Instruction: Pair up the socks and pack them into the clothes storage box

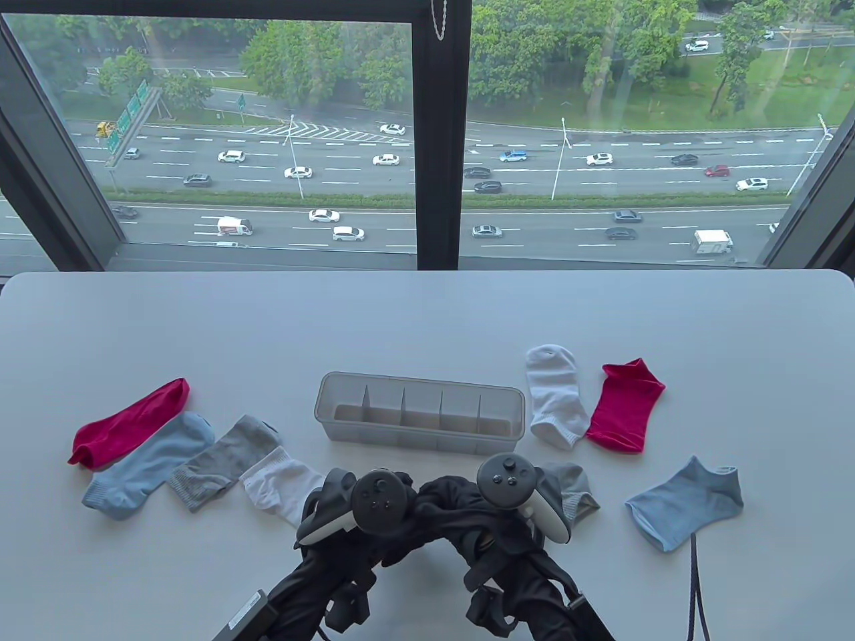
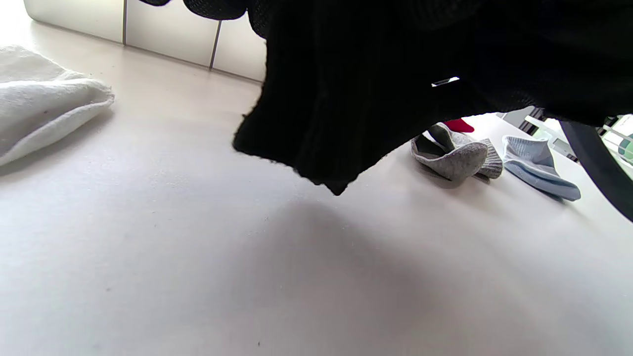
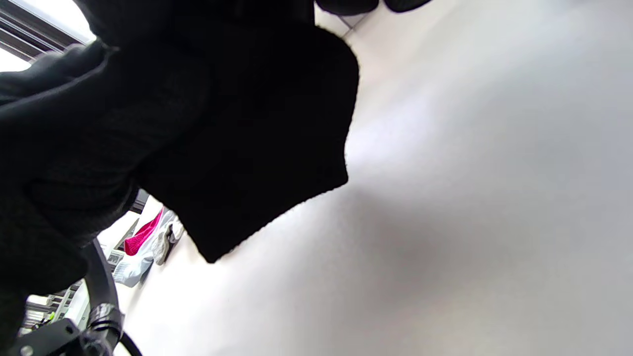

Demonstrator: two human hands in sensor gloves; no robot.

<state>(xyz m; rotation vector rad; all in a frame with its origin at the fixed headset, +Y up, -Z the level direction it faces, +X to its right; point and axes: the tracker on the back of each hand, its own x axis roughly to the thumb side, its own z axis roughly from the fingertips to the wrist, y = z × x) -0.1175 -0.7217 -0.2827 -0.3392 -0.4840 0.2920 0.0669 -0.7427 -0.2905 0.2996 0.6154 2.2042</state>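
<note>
From above, both hands meet near the worktop's front edge, just in front of the box (image 1: 419, 412), with a bundle of black socks (image 1: 446, 513) bunched between them. The trackers hide the fingers in that view. The wrist views show what it cannot: in the left wrist view a flat, ribbed black sock hangs from the left hand (image 1: 361, 511), its cut corner clear of the worktop (image 2: 148, 257); in the right wrist view the right hand (image 1: 518, 497) has gloved fingers (image 3: 54, 74) curled over thick folds of the same knit, a squared-off end dangling. The left grip's fingers cannot be made out against the black fabric, so how it closes cannot be told; the right grip is closed on the socks.

The box is translucent plastic, long and shallow, split by thin dividers into a row of compartments; they look bare.

Toward the left edge lie four soft knit ankle socks, overlapping in a row: red sock (image 1: 130, 422), blue sock (image 1: 148, 465), grey sock (image 1: 224, 462), white sock (image 1: 280, 491). Right of the box lie a second white (image 1: 556, 395) and second red (image 1: 626, 406) side by side, a second grey (image 1: 576, 497) partly under the right tracker, and a second blue (image 1: 685, 504) nearer the front edge.
</note>
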